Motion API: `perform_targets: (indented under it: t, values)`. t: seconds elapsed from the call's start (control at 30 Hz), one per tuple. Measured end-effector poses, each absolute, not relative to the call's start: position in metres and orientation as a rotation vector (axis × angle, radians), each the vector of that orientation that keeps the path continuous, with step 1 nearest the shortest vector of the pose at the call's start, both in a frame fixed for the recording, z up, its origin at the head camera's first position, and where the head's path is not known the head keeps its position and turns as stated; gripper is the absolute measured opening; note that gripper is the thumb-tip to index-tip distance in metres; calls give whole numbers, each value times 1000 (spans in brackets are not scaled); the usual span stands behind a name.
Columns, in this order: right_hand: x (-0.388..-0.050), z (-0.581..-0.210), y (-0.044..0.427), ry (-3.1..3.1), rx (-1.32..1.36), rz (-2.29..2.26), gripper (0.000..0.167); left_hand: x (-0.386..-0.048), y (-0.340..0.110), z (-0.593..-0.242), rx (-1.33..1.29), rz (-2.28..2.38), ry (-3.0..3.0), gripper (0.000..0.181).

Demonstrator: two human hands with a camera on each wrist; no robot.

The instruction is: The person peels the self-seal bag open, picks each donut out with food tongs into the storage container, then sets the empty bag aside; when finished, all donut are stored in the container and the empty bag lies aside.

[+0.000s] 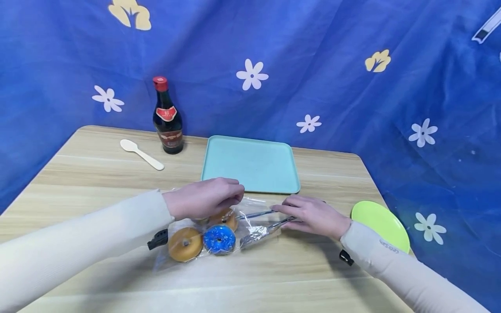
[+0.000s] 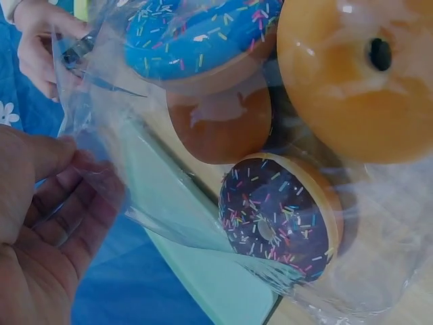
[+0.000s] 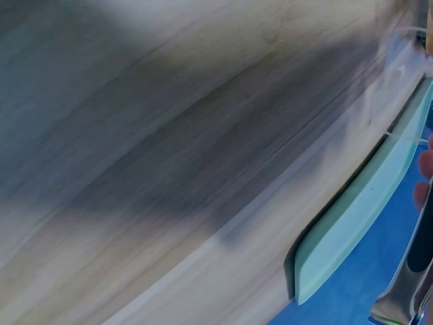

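Left fingers: the left hand pinches the rim of a clear plastic bag between thumb and fingertips.
Right fingers: the right hand grips a pair of metal tongs, whose two arms stand apart.
Tong heads: seen through the plastic at the bag's right end, the lower one just beside the blue doughnut.
Bag: lies on the wooden table, midway between its left and right edges, nearer the person than the tray.
Doughnuts: four in the bag; a plain golden one at the left, a blue-iced one with sprinkles beside it, another plain one behind that, and a chocolate-iced one with sprinkles, which shows in the left wrist view.
In the way: the left hand hides part of the rear plain doughnut from the head camera; creased, shiny film blurs the tong heads.
Tray: a pale turquoise rectangular tray at the table's far edge, its near side just beyond the left hand.
Dark bottle: a red-capped bottle upright by the far edge, left of the tray.
Spoon: a white spoon left of the bottle, towards the far left corner.
Plate: a lime-green plate at the right edge, partly behind the right sleeve.
Backdrop: blue flowered cloth beyond the far edge.
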State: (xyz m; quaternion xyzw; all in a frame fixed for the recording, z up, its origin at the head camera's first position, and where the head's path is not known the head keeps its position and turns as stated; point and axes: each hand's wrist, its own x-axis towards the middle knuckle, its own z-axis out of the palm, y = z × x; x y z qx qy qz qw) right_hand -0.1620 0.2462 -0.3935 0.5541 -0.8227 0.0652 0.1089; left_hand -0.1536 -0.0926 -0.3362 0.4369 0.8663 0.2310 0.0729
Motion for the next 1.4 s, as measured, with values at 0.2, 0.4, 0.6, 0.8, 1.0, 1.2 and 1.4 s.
perform_targets:
  t: [0.2, 0.4, 0.6, 0.8, 1.0, 1.2, 1.4]
  values:
    - [-163, -389, 247, -2475, 1613, 184, 50, -156, -92, -337, 1355, 699, 2600, 19]
    - [-164, -391, 252, -2483, 1606, 208, 48, -155, -94, -336, 1335, 726, 2578, 20]
    - [-163, -395, 249, -2409, 1651, 250, 46, -156, -95, -337, 1356, 748, 2577, 21]
    - [-164, -397, 243, -2397, 1685, 278, 46, -157, -94, -338, 1360, 769, 2553, 19]
    - [-164, -395, 235, -2412, 1692, 278, 48, -157, -94, -337, 1356, 785, 2524, 18]
    - [-165, -391, 227, -2405, 1713, 267, 48, -157, -94, -337, 1350, 791, 2502, 18]
    - [-165, -388, 221, -2417, 1721, 217, 44, -158, -94, -338, 1362, 800, 2502, 18]
